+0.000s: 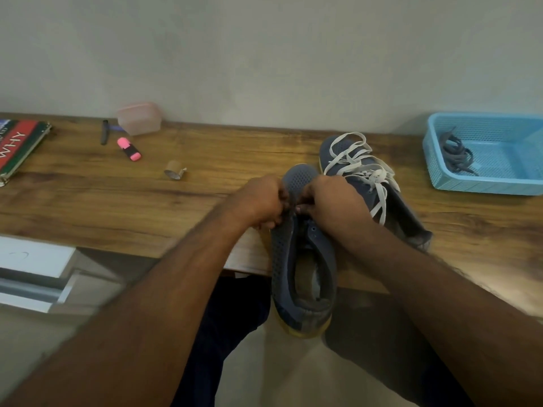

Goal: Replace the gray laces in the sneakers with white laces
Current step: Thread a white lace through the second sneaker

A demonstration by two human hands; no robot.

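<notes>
The near blue-grey sneaker [302,259] lies toe-away at the table's front edge, its heel hanging over, and its visible eyelets have no lace. My left hand [260,201] grips its left side near the toe, fingers curled. At the lowest eyelets, the curled fingers of my right hand [333,201] pinch the sneaker's upper; what sits between the fingertips is hidden. The second sneaker [405,212] lies just behind to the right, threaded with a loose white lace [357,163]. Gray laces [455,154] lie bunched in a blue basket [440,177] at the right.
On the wooden table [117,195] lie a cardboard tape core [174,170], a pink highlighter [129,148], a dark pen [104,132], a pink lidded box [139,117] and a book [17,145] at far left. A white drawer unit [29,271] stands below left.
</notes>
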